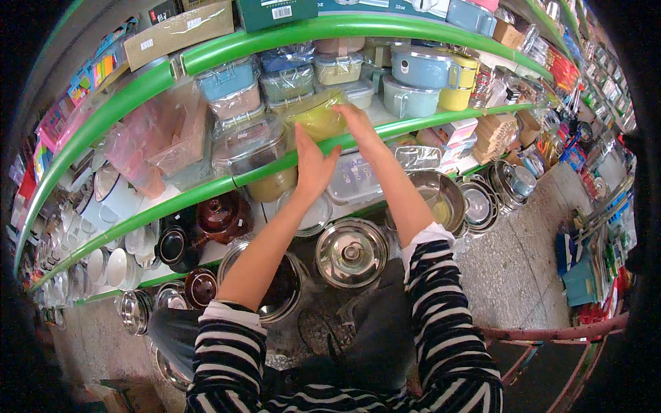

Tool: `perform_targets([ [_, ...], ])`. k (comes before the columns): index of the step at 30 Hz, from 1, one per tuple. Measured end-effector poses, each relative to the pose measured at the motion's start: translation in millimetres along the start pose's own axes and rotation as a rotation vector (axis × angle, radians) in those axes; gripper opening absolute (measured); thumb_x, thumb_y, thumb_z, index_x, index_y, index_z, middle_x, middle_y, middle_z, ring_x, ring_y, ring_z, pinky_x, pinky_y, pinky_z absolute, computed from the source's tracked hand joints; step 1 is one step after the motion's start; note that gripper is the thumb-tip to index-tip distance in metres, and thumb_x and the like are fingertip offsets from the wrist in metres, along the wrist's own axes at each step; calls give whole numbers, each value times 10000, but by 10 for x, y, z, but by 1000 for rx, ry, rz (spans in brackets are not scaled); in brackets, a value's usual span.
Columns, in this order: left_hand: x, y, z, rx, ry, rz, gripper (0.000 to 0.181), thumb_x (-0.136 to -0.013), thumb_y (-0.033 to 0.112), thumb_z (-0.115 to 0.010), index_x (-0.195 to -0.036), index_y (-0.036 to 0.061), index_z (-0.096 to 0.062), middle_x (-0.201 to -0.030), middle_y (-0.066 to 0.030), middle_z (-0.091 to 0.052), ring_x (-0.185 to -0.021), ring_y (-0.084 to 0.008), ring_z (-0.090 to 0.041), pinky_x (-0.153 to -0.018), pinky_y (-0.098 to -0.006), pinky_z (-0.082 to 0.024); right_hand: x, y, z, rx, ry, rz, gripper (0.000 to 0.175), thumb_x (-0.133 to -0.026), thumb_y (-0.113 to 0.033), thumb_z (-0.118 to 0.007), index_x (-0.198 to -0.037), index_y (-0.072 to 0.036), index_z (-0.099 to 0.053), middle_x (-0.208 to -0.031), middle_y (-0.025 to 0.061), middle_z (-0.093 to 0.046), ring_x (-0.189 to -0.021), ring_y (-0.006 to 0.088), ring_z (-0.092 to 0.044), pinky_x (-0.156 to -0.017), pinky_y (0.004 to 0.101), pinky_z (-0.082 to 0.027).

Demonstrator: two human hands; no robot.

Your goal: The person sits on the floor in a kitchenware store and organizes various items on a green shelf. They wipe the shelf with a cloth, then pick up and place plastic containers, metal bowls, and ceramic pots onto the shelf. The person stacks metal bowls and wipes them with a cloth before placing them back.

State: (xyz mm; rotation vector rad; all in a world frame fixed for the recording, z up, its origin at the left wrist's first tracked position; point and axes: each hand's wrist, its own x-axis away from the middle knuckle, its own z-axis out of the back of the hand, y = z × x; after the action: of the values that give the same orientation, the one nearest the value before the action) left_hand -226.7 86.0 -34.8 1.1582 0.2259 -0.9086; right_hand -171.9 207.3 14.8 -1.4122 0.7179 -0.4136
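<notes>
A yellow-green container in clear plastic wrap [319, 117] rests at the front of the middle shelf [397, 129]. From the left, my left hand [313, 164] reaches to its side, thumb spread from the fingers. My right hand [356, 125] has its fingers on the right end of the container, so it sits between both hands. Left of it is a clear lidded box [253, 144]. Behind stand stacked lunch boxes [286, 80]. To the right, a blue lidded pot-shaped container [421, 66] is stacked on a pale green one [410, 97].
Green rails [170, 199] edge the shelves. Below lie a clear storage box [355, 178], brown cookware [223, 214] and white bowls [123, 268]. A steel pot with a lid [352, 253] stands on the floor before my knees. Steel basins [477, 201] lean at right, near a pink metal rail [557, 330].
</notes>
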Motion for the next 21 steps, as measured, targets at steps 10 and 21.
perform_targets([
  [10, 343, -150, 675, 196, -303, 115, 753, -796, 248, -673, -1371, -36, -278, -1282, -241, -472, -1216, -341, -444, -1020, -382, -338, 227, -55, 169, 74, 124, -134, 495, -813, -368, -603, -1142, 2, -589, -1157, 102, -576, -1061, 180, -474, -948, 336, -335],
  [21, 1690, 118, 1812, -150, -573, -872, 628, -679, 332, -721, -1235, 117, -523, -1348, -84, -434, -1299, -348, -334, -1046, -588, -223, 2200, 29, -950, -594, -457, -578, 545, -908, -493, -473, -1209, -42, -525, -1080, 67, -621, -996, 154, -557, -919, 328, -406],
])
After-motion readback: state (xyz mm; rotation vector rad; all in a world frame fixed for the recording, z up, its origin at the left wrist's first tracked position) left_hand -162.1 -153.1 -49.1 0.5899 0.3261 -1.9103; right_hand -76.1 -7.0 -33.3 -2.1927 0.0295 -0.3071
